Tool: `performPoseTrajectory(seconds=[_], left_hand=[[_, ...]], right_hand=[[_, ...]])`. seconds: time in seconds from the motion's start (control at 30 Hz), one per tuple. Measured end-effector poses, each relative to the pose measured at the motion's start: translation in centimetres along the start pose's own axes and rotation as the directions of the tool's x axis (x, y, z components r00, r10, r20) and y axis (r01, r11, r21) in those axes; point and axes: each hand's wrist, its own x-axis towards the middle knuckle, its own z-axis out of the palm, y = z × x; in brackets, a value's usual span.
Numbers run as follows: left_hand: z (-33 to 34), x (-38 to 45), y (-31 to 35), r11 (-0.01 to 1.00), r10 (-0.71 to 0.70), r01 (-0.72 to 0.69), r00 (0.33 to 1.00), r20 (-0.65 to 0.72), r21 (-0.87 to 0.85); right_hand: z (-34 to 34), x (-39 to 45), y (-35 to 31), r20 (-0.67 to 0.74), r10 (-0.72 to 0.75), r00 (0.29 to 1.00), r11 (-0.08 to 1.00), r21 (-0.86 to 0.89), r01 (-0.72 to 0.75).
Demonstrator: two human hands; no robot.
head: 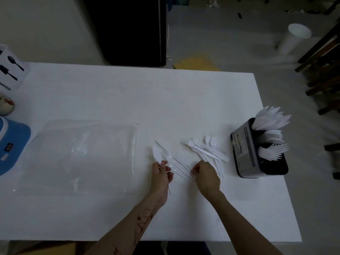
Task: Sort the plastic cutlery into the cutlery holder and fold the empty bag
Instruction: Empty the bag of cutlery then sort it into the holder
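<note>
Loose white plastic cutlery lies in a scattered pile on the white table, forks, spoons and knives mixed. My left hand grips a few white pieces at the pile's left end, their handles sticking out below the palm. My right hand rests on the pile's middle with fingers curled over handles; whether it grips any I cannot tell. The black cutlery holder stands at the right, with knives, spoons and forks upright in separate sections. The clear plastic bag lies flat to the left.
A blue object sits at the table's left edge, with a small round item and a white box printed with utensil pictures behind it. The table's right edge runs just past the holder. A white cup stands on the floor.
</note>
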Motion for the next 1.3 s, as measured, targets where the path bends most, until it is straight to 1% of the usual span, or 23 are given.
performPoseTrajectory(seconds=[0.17,0.3,0.43,0.6,0.67,0.7,0.8,0.9,1.07,1.2,1.3], left_hand=[[0.0,-0.3,0.1,0.999,0.021,-0.021,1.0,0.015,0.034],[0.0,-0.3,0.5,0.999,0.027,-0.027,0.999,0.034,0.022],[-0.4,-0.5,0.6,0.999,-0.02,0.025,0.994,0.112,-0.037],[-0.9,-0.5,0.9,0.991,-0.068,0.082,0.989,0.13,-0.104],[-1.1,-0.6,1.1,0.988,-0.087,0.104,0.986,0.144,-0.113],[-1.2,-0.6,1.1,0.987,-0.096,0.114,0.984,0.148,-0.115],[-1.3,-0.6,1.2,0.984,-0.105,0.121,0.987,0.121,-0.131],[-1.0,-0.6,1.1,0.99,-0.07,0.079,0.994,0.079,-0.116],[-0.6,-0.6,0.8,0.997,-0.049,0.052,0.998,0.047,-0.059],[-0.3,-0.7,0.6,0.992,-0.095,0.098,0.994,0.05,-0.077],[-0.3,-0.7,0.2,0.994,-0.091,0.095,0.994,0.062,-0.06]], right_hand=[[0.5,-0.5,0.0,-0.064,-0.052,0.997,0.994,-0.103,0.045],[0.4,-0.2,-0.2,-0.021,-0.042,0.999,0.989,-0.144,0.039],[0.4,-0.3,0.1,-0.006,-0.053,0.999,0.982,-0.18,0.051],[0.5,-1.1,-0.1,-0.069,-0.17,0.983,0.938,-0.317,0.14],[0.6,-1.3,-0.3,-0.085,-0.239,0.967,0.91,-0.367,0.193],[0.6,-1.2,-0.2,-0.112,-0.25,0.962,0.909,-0.369,0.194],[0.6,-1.1,0.1,-0.135,-0.262,0.956,0.922,-0.328,0.206],[0.7,-0.7,0.6,-0.114,-0.22,0.969,0.952,-0.24,0.188],[0.0,-0.9,0.8,-0.094,-0.281,0.955,0.958,-0.087,0.274],[-0.6,-1.1,-0.2,-0.157,-0.286,0.945,0.95,0.085,0.302],[-0.8,-1.5,-1.6,-0.11,-0.288,0.951,0.919,0.249,0.307]])
